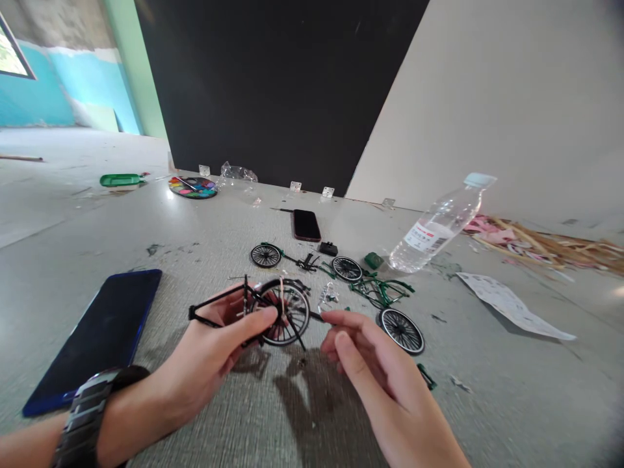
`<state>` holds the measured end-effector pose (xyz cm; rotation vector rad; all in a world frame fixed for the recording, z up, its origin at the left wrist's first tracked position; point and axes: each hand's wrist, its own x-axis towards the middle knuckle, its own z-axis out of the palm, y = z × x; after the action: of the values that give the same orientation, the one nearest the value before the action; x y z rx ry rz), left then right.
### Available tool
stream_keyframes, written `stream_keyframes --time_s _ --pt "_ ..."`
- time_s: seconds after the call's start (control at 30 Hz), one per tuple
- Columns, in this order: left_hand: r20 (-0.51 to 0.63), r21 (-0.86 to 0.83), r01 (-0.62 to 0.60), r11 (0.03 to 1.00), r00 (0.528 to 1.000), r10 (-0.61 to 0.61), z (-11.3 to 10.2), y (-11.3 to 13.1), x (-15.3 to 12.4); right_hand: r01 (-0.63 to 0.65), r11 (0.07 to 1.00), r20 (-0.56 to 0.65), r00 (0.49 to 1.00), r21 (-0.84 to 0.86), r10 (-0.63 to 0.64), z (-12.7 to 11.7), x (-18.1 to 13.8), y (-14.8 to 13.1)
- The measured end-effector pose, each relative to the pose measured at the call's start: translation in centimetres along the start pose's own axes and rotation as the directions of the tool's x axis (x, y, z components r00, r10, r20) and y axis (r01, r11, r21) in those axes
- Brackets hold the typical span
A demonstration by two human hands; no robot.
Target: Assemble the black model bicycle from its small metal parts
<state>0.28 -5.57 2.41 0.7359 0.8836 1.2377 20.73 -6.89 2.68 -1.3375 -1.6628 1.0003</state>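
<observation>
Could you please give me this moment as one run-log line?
left hand: holds black model bike | right hand: pinches small part at its wheel | nearby: loose wheel, green frame, bottle, phone

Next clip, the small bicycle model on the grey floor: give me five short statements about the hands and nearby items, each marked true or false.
1. The left hand grips the black model bicycle frame with spoked wheel. True.
2. The right hand rests flat on the floor. False: its fingertips pinch at a thin part beside the wheel.
3. The clear plastic water bottle stands upright. False: it lies tilted on its side.
4. A blue-edged dark phone lies left of the left hand. True.
5. The loose black spoked wheel sits on the round colourful paint palette. False: it lies on the floor, far from the palette.
</observation>
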Motion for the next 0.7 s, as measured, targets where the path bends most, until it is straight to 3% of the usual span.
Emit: stream_keyframes --time_s 0.07,0.17,0.33,0.7 --pt "-0.127 -0.031 -0.031 0.999 0.992 0.027 -0.1 0.0 0.1 0.162 0.946 0.011 0.986 -0.279 -0.165 -0.3 0.1 -0.1" --pt "-0.166 -0.080 -0.042 0.996 0.986 0.028 0.0 0.0 0.3 0.360 0.760 0.131 0.929 -0.541 -0.346 -0.7 0.4 0.6" --pt "-0.140 -0.105 -0.038 0.994 0.990 0.023 0.1 0.0 0.5 0.445 0.553 0.268 0.888 -0.704 -0.373 -1.1 0.9 2.0" --pt "-0.221 -0.177 -0.049 0.983 0.975 0.009 0.4 0.2 0.5 0.408 0.599 0.260 0.911 -0.689 -0.322 -2.1 1.6 1.0"
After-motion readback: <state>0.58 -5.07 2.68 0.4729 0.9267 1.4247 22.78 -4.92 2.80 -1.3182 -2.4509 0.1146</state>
